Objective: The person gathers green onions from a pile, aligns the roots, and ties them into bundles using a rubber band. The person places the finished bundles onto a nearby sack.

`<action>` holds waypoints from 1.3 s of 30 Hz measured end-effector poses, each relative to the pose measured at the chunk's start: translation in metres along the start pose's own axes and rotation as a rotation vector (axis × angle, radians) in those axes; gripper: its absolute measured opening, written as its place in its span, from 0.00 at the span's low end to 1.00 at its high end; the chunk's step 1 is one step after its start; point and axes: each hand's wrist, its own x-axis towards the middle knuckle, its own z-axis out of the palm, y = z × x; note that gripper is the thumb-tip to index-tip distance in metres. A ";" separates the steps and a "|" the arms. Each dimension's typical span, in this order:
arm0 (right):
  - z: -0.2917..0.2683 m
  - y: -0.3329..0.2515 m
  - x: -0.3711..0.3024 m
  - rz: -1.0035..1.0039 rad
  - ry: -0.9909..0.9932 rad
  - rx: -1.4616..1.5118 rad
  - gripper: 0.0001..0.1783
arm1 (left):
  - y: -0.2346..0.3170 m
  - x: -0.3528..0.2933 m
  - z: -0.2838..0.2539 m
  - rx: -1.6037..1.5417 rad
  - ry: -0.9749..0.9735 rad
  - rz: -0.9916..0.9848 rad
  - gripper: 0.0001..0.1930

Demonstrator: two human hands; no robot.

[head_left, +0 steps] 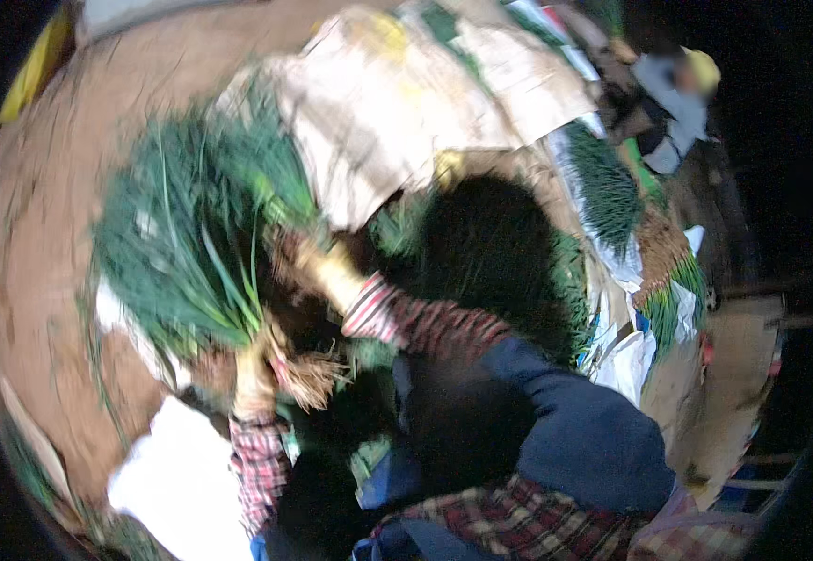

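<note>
My left hand (pixel 254 371) is closed round the lower stems of a big bunch of green onions (pixel 173 243). The long dark green leaves fan out up and to the left, and the pale, tangled roots (pixel 308 374) stick out to the right of the hand. Up and to the right, my right hand (pixel 332 271) grips the root end of another bunch of green onions (pixel 280 192). Its leaves overlap those of the first bunch. Motion blurs the picture, so single fingers are hard to make out.
A pale, dirty sheet (pixel 369 103) lies on the brown ground ahead. White sacking (pixel 177 477) is at the lower left. More green onions (pixel 603 182) lie in rows on the right. At the far upper right sits another person (pixel 673 103) in a yellow hat.
</note>
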 end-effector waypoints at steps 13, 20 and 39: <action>-0.005 -0.031 -0.086 0.094 -1.051 -1.560 0.17 | 0.017 -0.034 -0.091 -0.353 -0.175 0.151 0.13; 0.021 -0.055 -0.024 -0.001 -0.493 -1.184 0.15 | 0.012 -0.008 -0.049 -0.282 0.019 0.057 0.09; 0.055 -0.024 -0.089 -0.618 -0.718 -1.358 0.19 | -0.023 0.016 -0.039 0.194 0.281 0.390 0.11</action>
